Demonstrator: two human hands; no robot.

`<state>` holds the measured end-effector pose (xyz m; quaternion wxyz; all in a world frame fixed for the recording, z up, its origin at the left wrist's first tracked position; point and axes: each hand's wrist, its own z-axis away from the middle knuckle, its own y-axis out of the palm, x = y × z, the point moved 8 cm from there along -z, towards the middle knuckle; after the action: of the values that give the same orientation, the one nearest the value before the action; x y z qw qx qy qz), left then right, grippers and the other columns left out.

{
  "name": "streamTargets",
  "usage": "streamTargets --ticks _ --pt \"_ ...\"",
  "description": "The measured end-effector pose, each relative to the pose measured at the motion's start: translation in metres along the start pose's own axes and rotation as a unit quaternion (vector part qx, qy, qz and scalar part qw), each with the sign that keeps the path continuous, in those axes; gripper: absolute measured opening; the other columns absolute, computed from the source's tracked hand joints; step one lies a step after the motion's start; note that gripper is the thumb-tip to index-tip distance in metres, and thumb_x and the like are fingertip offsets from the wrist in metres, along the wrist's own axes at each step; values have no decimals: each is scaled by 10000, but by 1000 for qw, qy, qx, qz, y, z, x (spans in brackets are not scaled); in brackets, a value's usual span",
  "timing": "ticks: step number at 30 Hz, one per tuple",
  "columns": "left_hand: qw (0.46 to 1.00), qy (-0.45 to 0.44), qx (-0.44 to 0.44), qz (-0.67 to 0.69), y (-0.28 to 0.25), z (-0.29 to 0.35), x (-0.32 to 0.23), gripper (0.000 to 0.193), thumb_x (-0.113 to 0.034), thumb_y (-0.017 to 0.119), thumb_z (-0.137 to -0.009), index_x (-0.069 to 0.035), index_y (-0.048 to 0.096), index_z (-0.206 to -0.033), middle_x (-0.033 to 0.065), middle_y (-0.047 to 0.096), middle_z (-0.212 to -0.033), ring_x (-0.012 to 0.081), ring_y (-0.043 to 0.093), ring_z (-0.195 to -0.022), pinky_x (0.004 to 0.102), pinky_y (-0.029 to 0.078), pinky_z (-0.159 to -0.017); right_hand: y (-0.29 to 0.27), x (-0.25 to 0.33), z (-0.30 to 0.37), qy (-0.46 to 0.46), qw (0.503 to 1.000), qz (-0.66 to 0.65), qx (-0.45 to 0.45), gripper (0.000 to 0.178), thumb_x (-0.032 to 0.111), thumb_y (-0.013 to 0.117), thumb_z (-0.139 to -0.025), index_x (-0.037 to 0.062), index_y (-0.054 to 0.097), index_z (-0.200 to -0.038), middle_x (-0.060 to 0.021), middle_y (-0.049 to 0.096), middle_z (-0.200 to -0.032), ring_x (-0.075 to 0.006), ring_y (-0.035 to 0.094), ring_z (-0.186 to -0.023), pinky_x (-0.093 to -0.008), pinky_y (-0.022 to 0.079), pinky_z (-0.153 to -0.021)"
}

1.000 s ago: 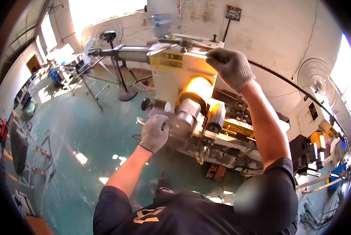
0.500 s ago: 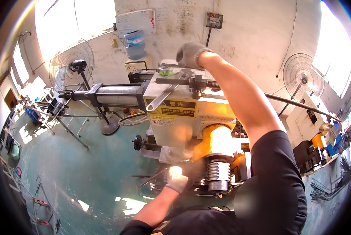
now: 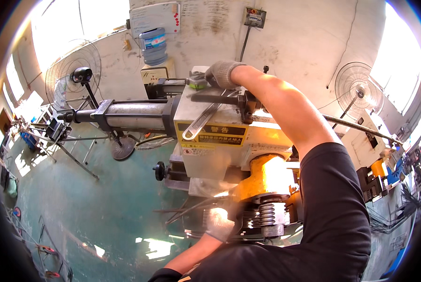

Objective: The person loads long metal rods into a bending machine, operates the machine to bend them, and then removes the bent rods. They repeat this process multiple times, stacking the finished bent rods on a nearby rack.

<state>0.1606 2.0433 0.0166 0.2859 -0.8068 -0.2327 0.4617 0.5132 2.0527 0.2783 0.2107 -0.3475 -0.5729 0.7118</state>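
Observation:
My right hand [image 3: 223,74], in a grey knitted glove, reaches over the top of the white machine [image 3: 206,162]. It is at the jaw end of an adjustable wrench [image 3: 202,123] lying there; its fingers point down and are mostly hidden. Beside them sits a green tape measure [image 3: 197,84]. A threaded bolt with a dark block [image 3: 215,99] lies across the wrench. Low in front of the machine, my gloved left hand [image 3: 219,223] is closed next to a dark blurred part; sun glare hides what it grips. A coil-ribbed metal spindle [image 3: 267,215] stands right of it, below a yellow housing [image 3: 269,176].
A hydraulic cylinder [image 3: 137,115] runs left from the machine, with a black knob [image 3: 159,170] below. Pedestal fans stand left [image 3: 81,75] and right [image 3: 359,91]. A water bottle [image 3: 153,47] stands at the back. A long rod [image 3: 361,126] extends right; dark rods [image 3: 398,209] lie farther off.
My right hand has come down onto the machine top at the wrench's jaw end. My left hand stays low in front of the machine. The view has shifted slightly.

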Motion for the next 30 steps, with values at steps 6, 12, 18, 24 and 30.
streamTargets --ticks 6,12,18,24,30 --pt "1000 0 2 1 12 9 4 160 -108 737 -832 -31 663 -951 197 685 -857 423 668 -823 535 539 -746 11 -40 1 32 993 -111 28 335 9 708 -810 155 784 -1102 -123 778 -1047 -323 730 -986 -413 568 -870" --pt "999 24 14 -33 31 26 25 159 -123 750 -823 -47 634 -901 186 665 -823 411 659 -800 527 527 -713 14 -28 6 12 998 39 56 387 -4 739 -774 110 781 -1142 -179 771 -1135 -361 726 -1035 -448 561 -862" --pt "1000 20 -7 -4 12 14 6 173 -124 760 -816 -48 637 -910 186 661 -823 417 652 -793 526 529 -723 -6 -34 40 42 997 -63 -19 385 -58 659 -818 121 666 -1159 -152 741 -1050 -350 707 -981 -451 549 -833" --pt "999 44 -10 0 2 7 -5 194 -112 758 -802 -40 640 -938 200 661 -851 426 651 -799 532 531 -721 -38 -71 61 43 934 -191 -298 423 -123 503 -943 106 678 -1252 -174 742 -1093 -303 720 -1022 -400 564 -909" --pt "998 51 -40 -16 4 17 3 120 -112 718 -827 -59 654 -913 177 632 -769 409 627 -713 518 510 -659 -71 12 25 -14 923 -279 -265 240 6 593 -1024 53 740 -1208 -158 771 -1150 -275 719 -1066 -389 551 -1007"
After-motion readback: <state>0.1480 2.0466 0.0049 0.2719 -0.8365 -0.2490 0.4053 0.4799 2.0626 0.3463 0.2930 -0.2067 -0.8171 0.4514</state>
